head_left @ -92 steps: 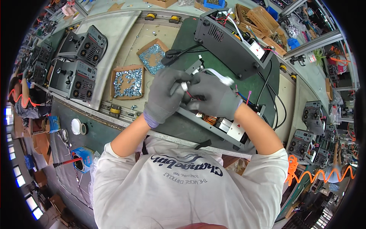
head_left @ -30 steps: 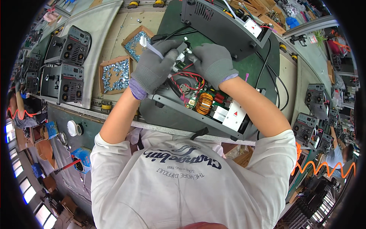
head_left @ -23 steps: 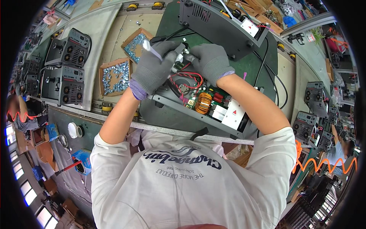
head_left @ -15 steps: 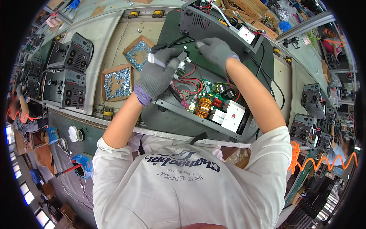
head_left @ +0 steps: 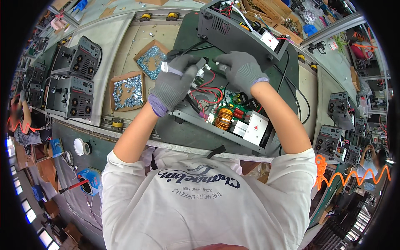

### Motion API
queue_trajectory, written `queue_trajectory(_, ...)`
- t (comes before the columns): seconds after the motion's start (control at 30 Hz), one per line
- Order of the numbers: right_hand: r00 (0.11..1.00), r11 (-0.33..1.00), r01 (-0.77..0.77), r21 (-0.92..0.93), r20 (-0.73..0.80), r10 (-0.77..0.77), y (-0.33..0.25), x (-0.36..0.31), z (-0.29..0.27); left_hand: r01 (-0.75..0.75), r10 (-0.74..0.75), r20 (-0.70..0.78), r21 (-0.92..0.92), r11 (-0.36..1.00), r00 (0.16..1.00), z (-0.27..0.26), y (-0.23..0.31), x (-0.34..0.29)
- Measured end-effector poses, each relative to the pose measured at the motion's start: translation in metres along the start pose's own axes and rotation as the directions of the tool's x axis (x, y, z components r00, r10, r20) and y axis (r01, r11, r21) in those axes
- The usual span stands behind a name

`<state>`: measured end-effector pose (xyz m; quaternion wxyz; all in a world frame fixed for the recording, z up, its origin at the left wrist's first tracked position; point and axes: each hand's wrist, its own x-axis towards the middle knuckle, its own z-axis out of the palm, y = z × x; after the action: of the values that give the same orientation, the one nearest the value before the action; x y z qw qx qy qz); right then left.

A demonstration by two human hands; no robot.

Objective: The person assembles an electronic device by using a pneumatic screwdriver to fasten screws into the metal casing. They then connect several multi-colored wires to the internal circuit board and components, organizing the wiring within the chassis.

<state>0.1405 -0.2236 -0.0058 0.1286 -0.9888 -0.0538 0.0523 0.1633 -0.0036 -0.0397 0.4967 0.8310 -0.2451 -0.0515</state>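
Far left: two finished grey power units (head_left: 71, 97) stand on the side bench, well apart from the work. Low risk there.

Next, the near fastener tray (head_left: 144, 92) and the far fastener tray (head_left: 155, 43), both shallow cardboard, lie just beside the left glove. A careless sweep of that wrist could tip one; loose metal in the open unit might short something.

Left hand (head_left: 173, 82): closed on a small grey end panel (head_left: 201, 65), thumb against fingers. A white cable crosses the back of the glove and ends in a white plug (head_left: 164, 66), hanging free near the far tray — it could catch on the cardboard rim and tug at its far end.

Open chassis (head_left: 210, 128): on the dark green mat (head_left: 179, 133), in front of the torso, tilted across the view. Red leads (head_left: 217, 95) curve from beside the panel over the fan; turning the panel too far would probably strain their joints. The green circuit board (head_left: 228, 100) and copper toroid coil (head_left: 223, 119) lie uncovered — a dropped small part could lodge between them.

Right hand (head_left: 243, 71): fingers drawn narrow, tips near the panel; cannot tell whether they pinch anything. Thick glove fabric may cost feel and let a small part slip. Its knuckles sit close to the second grey housing (head_left: 235, 35), so a sharp backward move might knock it.

Far right: black cord (head_left: 299, 100) loops over the mat; a dragging forearm could snag it.
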Motion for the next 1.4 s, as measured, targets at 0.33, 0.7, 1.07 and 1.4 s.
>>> queue_trajectory(0.33,0.995,0.995,-0.096,-0.001,0.024,0.096,-0.029,-0.004,-0.004,0.04,-0.04,0.002,-0.048,0.998,0.999,0.001,0.0,-0.001)
queue_trajectory(0.7,0.976,0.912,-0.178,0.37,-0.05,0.211,-0.018,-0.003,0.022,-0.098,0.104,-0.068,0.093,0.991,0.992,0.004,-0.005,0.0)
queue_trajectory(1.07,0.893,0.831,0.448,0.33,-0.134,-0.429,0.009,0.039,0.003,-0.191,0.194,-0.062,0.05,0.98,0.979,0.001,0.001,0.001)
queue_trajectory(1.4,0.985,0.959,0.029,0.281,0.155,-0.076,0.006,0.015,0.002,-0.208,0.246,-0.1,0.294,0.933,0.964,-0.002,0.001,-0.002)
